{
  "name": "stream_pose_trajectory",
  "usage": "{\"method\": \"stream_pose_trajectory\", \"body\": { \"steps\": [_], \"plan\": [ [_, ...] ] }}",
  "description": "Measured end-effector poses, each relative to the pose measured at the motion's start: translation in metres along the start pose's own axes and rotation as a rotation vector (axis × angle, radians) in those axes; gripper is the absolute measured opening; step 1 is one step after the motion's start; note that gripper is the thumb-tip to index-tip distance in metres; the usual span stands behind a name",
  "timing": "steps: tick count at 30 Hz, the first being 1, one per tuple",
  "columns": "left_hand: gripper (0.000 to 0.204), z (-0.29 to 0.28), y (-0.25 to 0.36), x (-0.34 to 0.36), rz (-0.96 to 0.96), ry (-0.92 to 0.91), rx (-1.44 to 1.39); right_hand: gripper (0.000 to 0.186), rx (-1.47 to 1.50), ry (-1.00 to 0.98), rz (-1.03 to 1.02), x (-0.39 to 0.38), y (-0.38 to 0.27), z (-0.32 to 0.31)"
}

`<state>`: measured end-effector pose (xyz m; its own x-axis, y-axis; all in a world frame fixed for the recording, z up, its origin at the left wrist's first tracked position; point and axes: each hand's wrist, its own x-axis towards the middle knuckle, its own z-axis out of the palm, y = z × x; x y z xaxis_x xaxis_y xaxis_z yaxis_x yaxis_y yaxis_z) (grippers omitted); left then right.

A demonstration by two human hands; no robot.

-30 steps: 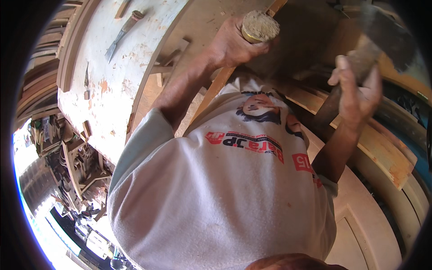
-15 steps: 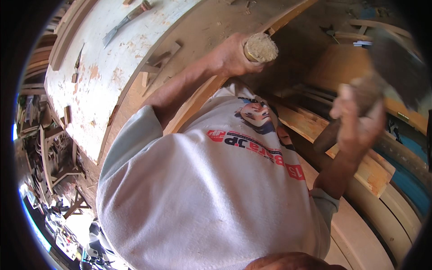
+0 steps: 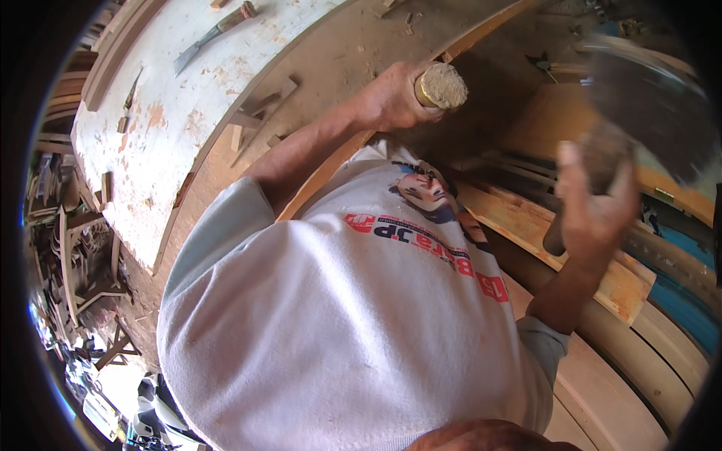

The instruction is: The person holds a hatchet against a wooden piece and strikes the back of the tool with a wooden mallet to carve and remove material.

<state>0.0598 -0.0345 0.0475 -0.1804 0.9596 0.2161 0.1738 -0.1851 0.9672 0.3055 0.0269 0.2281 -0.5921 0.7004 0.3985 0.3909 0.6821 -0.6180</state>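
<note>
My left hand point(image 3: 391, 98) is wrapped round what looks like a chisel point(image 3: 444, 86), held so that its frayed, flattened wooden butt faces up. A yellowish metal ring circles the butt; the blade is hidden below my fist. Beneath that hand a long narrow wooden piece point(image 3: 489, 30) runs past my body. Off to the right, my right hand point(image 3: 598, 218) grips a mallet point(image 3: 647, 105) by its handle. The mallet's big dark head is smeared by motion and stands apart from the chisel. The handle's lower end pokes out below my fingers.
A worn whitish board point(image 3: 180, 98) at the left carries a second chisel point(image 3: 214, 37) and small wood bits. Planks point(image 3: 519, 218) and curved timbers point(image 3: 602, 391) lie at the right. Wooden frames point(image 3: 68, 263) stand at the far left, and offcuts point(image 3: 263, 113) lie beyond my left arm.
The mallet and my right hand have shifted slightly left, with the head still raised and blurred. My left hand and the chisel have moved a little right and nearer.
</note>
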Motion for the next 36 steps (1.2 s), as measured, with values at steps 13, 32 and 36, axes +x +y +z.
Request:
{"method": "stream_pose_trajectory", "body": {
  "steps": [13,32,36],
  "plan": [
    [0.038,-0.003,-0.009,-0.002,0.039,0.051,0.05,0.025,-0.065,-0.186,-0.004,-0.004,0.028,0.037],
    [0.035,-0.005,0.001,0.007,-0.05,0.051,0.028,0.038,0.072,-0.101,0.167,-0.023,0.055,0.05],
    [0.036,0.006,-0.021,0.114,-0.303,-0.032,0.401,0.035,0.115,-0.191,0.393,-0.033,0.088,0.062]
  ]
}}
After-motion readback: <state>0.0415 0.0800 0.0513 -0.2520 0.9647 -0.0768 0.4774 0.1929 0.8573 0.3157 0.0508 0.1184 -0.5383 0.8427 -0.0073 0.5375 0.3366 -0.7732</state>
